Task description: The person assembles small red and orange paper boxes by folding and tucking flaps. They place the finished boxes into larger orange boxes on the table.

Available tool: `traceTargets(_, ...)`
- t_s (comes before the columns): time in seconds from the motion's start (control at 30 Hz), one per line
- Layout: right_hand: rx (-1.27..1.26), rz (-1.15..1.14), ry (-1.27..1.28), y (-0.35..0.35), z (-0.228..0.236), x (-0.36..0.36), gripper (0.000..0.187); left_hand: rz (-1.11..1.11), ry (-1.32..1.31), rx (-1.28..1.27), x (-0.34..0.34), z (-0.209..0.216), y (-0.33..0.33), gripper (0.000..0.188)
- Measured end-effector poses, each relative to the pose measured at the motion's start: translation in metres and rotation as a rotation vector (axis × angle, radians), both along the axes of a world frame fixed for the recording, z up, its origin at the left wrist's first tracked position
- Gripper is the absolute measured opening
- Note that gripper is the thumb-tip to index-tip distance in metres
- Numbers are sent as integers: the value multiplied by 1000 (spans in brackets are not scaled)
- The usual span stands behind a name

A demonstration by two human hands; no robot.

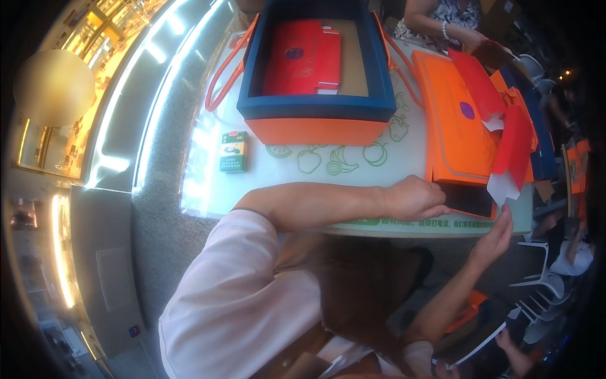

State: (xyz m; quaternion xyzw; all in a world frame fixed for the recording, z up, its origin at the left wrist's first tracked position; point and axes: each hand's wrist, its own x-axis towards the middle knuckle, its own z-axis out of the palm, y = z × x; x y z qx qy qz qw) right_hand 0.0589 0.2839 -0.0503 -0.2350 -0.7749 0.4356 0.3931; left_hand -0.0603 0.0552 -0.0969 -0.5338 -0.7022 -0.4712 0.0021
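Observation:
My left hand (413, 198), fingers curled, is at the near left corner of a flat orange box (457, 136). Whatever it may hold is hidden by the fingers. Beside it a dark panel (466, 201) with an orange edge shows under the box. My right hand (493, 237) is just off the table's near edge, its fingers stretched out and pressed together. Its fingertips come close to the white flap of a red folded carton (514, 148); contact is unclear. Another red carton (476, 88) lies farther back on the orange box.
A blue-rimmed orange gift box (315, 129) with rope handles stands at the back, a red carton (293, 57) inside. A small green pack (233, 151) lies left on the table (208, 183). Another person's arm (435, 25) reaches in at the back right. White chairs (543, 278) stand right.

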Motion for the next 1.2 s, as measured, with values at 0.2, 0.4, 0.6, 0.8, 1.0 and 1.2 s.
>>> traceTargets(0.2,149,-42,-35,24,-24,-4,36,8,-11,27,-1,-10,8,34)
traceTargets(0.4,222,-124,-160,18,-12,-8,49,-2,-61,-75,-3,9,-1,33)
traceTargets(0.6,389,-81,-281,22,-8,-29,69,-16,-41,-123,0,10,0,34)
traceTargets(0.8,478,5,-242,44,-3,-50,47,-18,-33,-145,-2,7,0,33)
traceTargets(1.0,702,10,-98,81,-9,-81,33,-25,-66,-133,-2,7,2,34)
traceTargets(1.2,612,61,-135,100,0,-121,36,-27,-34,-55,-1,5,5,34)
